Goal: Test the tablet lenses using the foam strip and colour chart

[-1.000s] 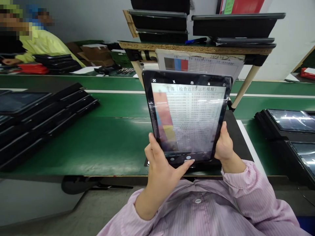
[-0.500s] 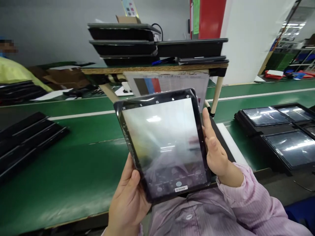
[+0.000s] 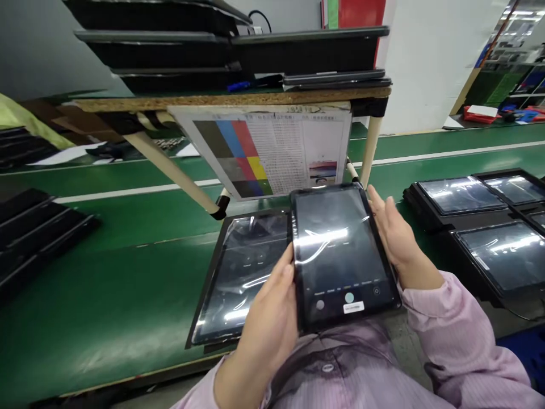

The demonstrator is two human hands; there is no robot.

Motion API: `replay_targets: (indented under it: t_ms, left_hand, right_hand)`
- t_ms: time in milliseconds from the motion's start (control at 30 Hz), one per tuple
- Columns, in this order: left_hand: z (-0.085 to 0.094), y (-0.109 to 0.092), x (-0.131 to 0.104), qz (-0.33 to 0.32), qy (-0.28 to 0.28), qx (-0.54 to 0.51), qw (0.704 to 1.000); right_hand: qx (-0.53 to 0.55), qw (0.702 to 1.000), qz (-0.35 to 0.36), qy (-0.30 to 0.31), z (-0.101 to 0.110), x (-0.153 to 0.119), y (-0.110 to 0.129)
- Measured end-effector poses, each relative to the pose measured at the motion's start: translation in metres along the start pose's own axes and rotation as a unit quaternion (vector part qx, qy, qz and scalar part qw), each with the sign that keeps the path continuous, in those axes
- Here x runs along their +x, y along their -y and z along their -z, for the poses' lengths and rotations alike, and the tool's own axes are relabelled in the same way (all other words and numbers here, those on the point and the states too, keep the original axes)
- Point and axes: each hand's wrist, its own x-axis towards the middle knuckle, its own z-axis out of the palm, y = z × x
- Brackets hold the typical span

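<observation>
A black tablet with a lit screen and a small white label is held upright between both hands, tilted back. My left hand grips its left edge, thumb at the front. My right hand presses against the right edge, its fingers pointing up. Behind and left of it, a second dark tablet in clear film lies on a black tray on the green surface. Above them a printed chart with colour blocks hangs under the wooden shelf.
Black trays are stacked on the wooden shelf, held by cream-coloured poles. More trays with tablets lie at the right. Black trays overlap at the left. The green bench runs across the view.
The held tablet has moved right and its screen has gone from bright to dark. The second tablet and the whole colour chart now show. The camera's view has shifted closer to the shelf.
</observation>
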Motion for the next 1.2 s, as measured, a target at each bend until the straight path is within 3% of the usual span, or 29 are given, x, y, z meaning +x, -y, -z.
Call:
replay_targets:
  t_ms: [133, 267, 367, 467, 533, 600, 733, 1000, 1200]
  left_hand:
    - [-0.01, 0.009, 0.003, -0.023, 0.029, 0.12, 0.992]
    - [0.016, -0.001, -0.008, -0.237, 0.008, 0.215, 0.947]
    - [0.058, -0.025, -0.007, -0.334, -0.03, 0.384, 0.86]
    - [0.097, -0.045, 0.005, -0.364, -0.074, 0.562, 0.739]
    - [0.113, -0.05, 0.015, -0.38, -0.103, 0.621, 0.678]
    - [0.119, -0.048, 0.022, -0.378, -0.127, 0.653, 0.643]
    - [0.12, -0.042, 0.029, -0.324, -0.097, 0.709, 0.618]
    - [0.129, -0.048, 0.022, -0.407, -0.062, 0.65, 0.639]
    - [0.116, -0.041, 0.023, -0.4, -0.021, 0.662, 0.634]
  right_hand:
    - [-0.082, 0.995, -0.054, -0.004, 0.025, 0.02, -0.025]
    - [-0.283, 0.957, 0.038, 0.046, 0.032, 0.009, -0.018]
    - [-0.448, 0.876, 0.112, 0.14, 0.023, -0.007, -0.003]
    - [-0.537, 0.81, 0.131, 0.197, 0.013, -0.015, 0.002]
    - [-0.549, 0.803, 0.142, 0.186, 0.012, -0.018, 0.0]
    - [-0.531, 0.819, 0.165, 0.143, 0.015, -0.021, 0.0]
    - [-0.506, 0.841, 0.184, 0.063, 0.029, -0.033, 0.003]
    - [-0.597, 0.787, 0.155, 0.025, 0.035, -0.059, -0.001]
    - [-0.611, 0.777, 0.149, 0.021, 0.033, -0.06, -0.009]
